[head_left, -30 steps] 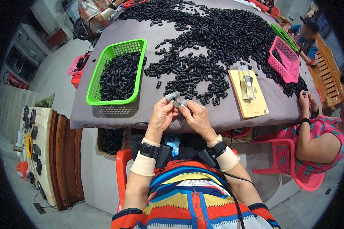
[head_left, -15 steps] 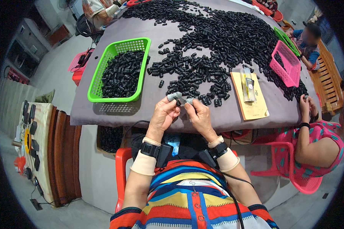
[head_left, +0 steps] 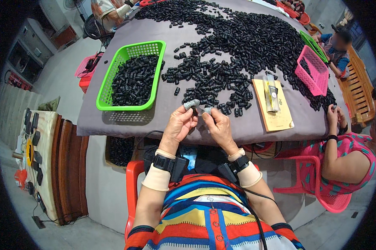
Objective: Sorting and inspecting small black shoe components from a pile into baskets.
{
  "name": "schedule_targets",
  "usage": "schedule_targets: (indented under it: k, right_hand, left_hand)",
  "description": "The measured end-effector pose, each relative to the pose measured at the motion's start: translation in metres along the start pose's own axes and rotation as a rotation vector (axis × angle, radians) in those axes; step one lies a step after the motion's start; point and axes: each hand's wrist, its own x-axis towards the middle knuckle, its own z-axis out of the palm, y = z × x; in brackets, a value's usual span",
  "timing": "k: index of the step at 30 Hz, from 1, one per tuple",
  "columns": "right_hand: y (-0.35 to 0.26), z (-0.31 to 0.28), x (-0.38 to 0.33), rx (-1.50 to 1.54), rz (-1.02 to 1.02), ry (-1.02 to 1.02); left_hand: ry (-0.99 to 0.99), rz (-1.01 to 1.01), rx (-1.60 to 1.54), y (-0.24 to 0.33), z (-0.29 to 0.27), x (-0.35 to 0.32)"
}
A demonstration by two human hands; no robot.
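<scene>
- Left hand (head_left: pixel 181 127): fingers closed in a pinch, gripping what appears to be 1 small, black, cylindrical piece (head_left: pixel 194 112), largely hidden. A grey, textured finger cover (head_left: pixel 191 104) is fitted to 1 finger.
- Right hand (head_left: pixel 219 128): fingers pinched, apparently on 1 thin, grey, blade-like strip (head_left: pixel 200 111) directed toward the left fingertips. Contact between strip and piece cannot be confirmed.
- Position: the held piece is above the near edge of the cloth-covered grey counter (head_left: pixel 247 128), just short of the heap of loose, glossy black pieces (head_left: pixel 221 83).
- Change over the last 1.0 s: the 2 sets of fingertips have moved slightly apart; the strip, earlier showing a broad grey face, now shows as a narrow sliver. Over the last 0.5 s, almost no movement is noted.
- Assessment: both hands appear to remain engaged on the same piece; no release is observed.
- The green, rectangular, perforated plastic basket (head_left: pixel 125 108), left of the hands, holds many black pieces, with no evident change in its load.
- The yellow, rectangular pad (head_left: pixel 281 121) to the right carries 1 clear, elongated case (head_left: pixel 272 98); both undisturbed.
- Slight shifts of fixed items within the view are consistent with head movement.
</scene>
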Motion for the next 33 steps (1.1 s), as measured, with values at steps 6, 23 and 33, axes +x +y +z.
schedule_targets:
  k: [6, 23, 33]
  right_hand:
    - [0.0001, 0.0034, -0.0004, -0.021, -0.127, -0.009]
    - [-0.0038, 0.0016, -0.0012, -0.053, -0.123, -0.021]
    - [-0.0061, 0.0018, -0.0001, -0.048, -0.134, -0.012]
  left_hand:
    - [0.006, -0.025, 0.03, 0.0, -0.0035, 0.0019]
    - [-0.005, -0.01, 0.03, -0.0003, 0.0006, 0.0002]
    - [-0.016, -0.01, 0.035, 0.0006, 0.0004, -0.0008]
